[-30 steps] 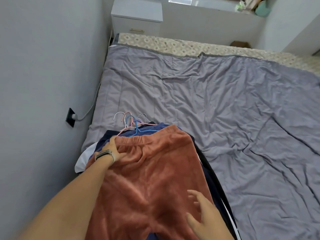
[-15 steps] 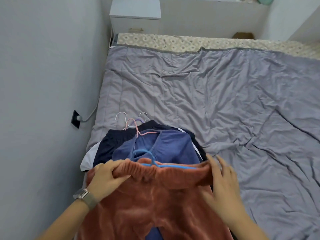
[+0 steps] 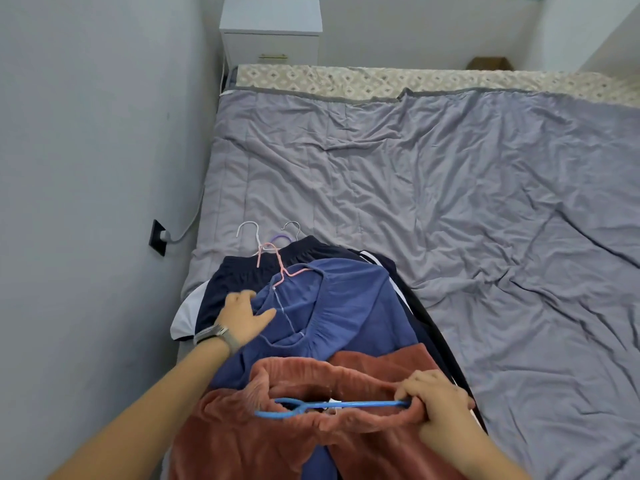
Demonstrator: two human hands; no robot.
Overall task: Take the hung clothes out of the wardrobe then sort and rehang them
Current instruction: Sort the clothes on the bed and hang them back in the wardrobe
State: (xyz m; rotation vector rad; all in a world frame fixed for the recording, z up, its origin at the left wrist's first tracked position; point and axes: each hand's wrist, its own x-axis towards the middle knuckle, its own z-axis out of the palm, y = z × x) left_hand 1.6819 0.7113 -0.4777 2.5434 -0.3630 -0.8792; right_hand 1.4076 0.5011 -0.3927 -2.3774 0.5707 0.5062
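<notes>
Pinched in the right hand (image 3: 437,398) are one end of the blue hanger (image 3: 332,407) and the waistband of the rust-coloured trousers (image 3: 301,441), so this grip is clenched around both at once. The left hand (image 3: 242,311) is being rested with relaxed, mostly straight fingers on the blue garment (image 3: 346,306); nothing is being grasped there. The hanger is lying across the open waistband, hook pointing left, and the trousers are being kept at the near end of the pile of clothes on the bed (image 3: 450,202). Beneath them, dark trousers (image 3: 239,271) are lying, with a pink hanger (image 3: 273,261) and other hanger hooks (image 3: 273,232) poking out at the far end.

By the look of it, the hanger is being worked out of the rust trousers, or the pair is being separated from the stack for sorting; which of the two cannot be told.

Several risks are being run. Since cloth and wire are being gripped together, a pull could stretch the elastic waistband rather than free the hanger. The hook could be snagged in the plush fabric. If the pair is dragged off, the blue garment below could be pulled along unless it is being pressed firmly enough, and the pile could be slid towards the bed edge beside the wall.
</notes>
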